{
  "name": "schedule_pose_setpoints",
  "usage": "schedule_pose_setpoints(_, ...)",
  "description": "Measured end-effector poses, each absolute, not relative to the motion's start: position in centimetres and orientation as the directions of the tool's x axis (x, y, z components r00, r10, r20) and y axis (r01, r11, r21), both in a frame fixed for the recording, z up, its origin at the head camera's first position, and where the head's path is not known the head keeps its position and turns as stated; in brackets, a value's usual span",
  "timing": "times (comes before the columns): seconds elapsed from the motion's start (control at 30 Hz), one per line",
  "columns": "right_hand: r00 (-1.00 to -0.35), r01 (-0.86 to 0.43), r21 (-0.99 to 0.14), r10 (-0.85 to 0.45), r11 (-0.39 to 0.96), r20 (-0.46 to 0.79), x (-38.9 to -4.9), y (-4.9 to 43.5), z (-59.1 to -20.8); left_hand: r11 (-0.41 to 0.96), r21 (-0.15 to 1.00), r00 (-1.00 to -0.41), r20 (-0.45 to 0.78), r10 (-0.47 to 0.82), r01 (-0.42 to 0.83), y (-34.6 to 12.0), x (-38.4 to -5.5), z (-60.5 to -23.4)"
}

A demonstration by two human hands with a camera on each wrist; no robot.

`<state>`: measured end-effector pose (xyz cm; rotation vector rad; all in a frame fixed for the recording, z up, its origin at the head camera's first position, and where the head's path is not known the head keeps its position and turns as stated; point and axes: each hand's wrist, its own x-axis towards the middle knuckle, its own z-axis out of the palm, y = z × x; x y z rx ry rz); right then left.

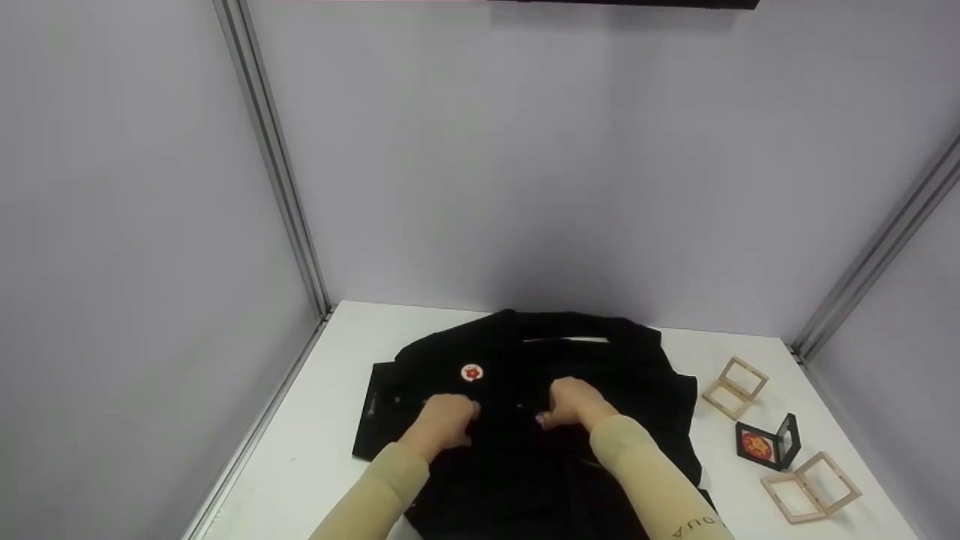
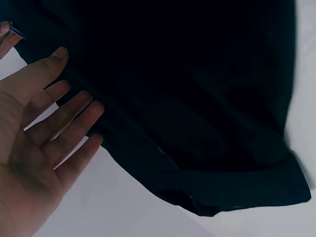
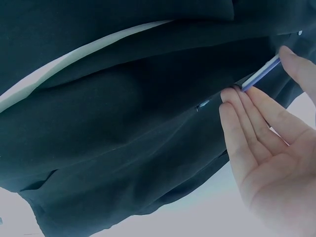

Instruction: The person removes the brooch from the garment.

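Note:
A black collared garment (image 1: 525, 352) lies spread over the table. A round white badge with a red design (image 1: 472, 373) sits on its left chest. My left hand (image 1: 442, 424) is over the left front; in the left wrist view its fingers (image 2: 81, 111) are extended and spread at the garment's edge. Across from it, my right hand (image 1: 576, 401) is over the other front. Between thumb and fingers it pinches a thin flat piece (image 3: 260, 74), white and blue-purple, seen edge-on against the black cloth. The face of that piece is hidden in the right wrist view.
A black board (image 1: 367, 424) shows under the garment's left side. On the white table (image 1: 300, 405) at right stand two open wooden frame cases (image 1: 727, 396) and an open black case (image 1: 780, 442) holding a red and yellow badge (image 1: 756, 446). Grey walls enclose the table.

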<state>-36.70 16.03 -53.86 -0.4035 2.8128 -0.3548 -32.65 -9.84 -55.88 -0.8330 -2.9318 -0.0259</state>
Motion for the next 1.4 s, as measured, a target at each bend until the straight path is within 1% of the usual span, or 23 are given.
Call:
schedule_pose_setpoints(0.13,-0.918,-0.242,-0.284,-0.314,0.928,-0.242,-36.8,16.1,-53.8,0.847,0.012,-0.842,0.107,0.528,0.532,-9.1,-33.3,-55.8)
schedule_pose_setpoints(0.33,-0.913,-0.252,-0.302,-0.329,0.919,-0.239,-36.6,16.2,-53.5,0.848,0.009,-0.843,0.116,0.525,0.529,-7.4,-34.1,-55.8)
schedule_pose_setpoints(0.77,-0.915,-0.214,-0.337,-0.309,0.917,-0.258,-36.3,16.4,-53.1,0.831,-0.011,-0.825,0.108,0.554,0.557,-4.8,-34.3,-56.4)
schedule_pose_setpoints(1.0,-0.913,-0.221,-0.348,-0.319,0.911,-0.256,-36.1,16.5,-52.8,0.818,0.026,-0.814,0.119,0.569,0.575,-3.9,-34.2,-56.9)
schedule_pose_setpoints(1.4,-0.905,-0.217,-0.421,-0.344,0.881,-0.252,-36.7,16.9,-53.0,0.811,0.087,-0.812,0.146,0.564,0.579,-2.9,-34.0,-57.6)
